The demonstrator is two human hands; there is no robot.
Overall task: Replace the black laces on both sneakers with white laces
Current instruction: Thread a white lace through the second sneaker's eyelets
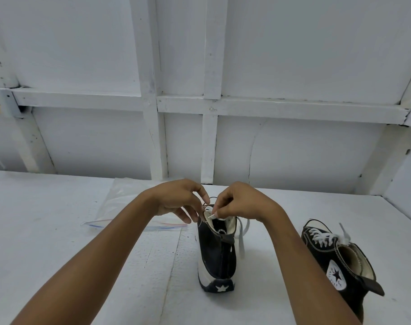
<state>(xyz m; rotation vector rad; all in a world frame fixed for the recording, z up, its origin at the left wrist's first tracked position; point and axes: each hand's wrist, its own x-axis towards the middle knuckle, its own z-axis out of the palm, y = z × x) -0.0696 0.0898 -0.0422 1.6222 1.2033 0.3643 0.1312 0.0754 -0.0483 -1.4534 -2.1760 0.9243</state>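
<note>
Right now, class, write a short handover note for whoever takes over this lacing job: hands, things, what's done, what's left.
Left hand: fingers bunched at the top of the middle sneaker; what they hold is unclear.
Right hand: pinches the end of the white lace at the top eyelets.
Other sneaker: on the table to the right, white laces in.
Plastic bag: behind the left hand.
Done: other sneaker looks relaced.
Left: finish the top of the middle sneaker.

Sneaker (217,252) centre on table (59,231); second sneaker (340,261) right; bag (131,202) behind-left.
</note>
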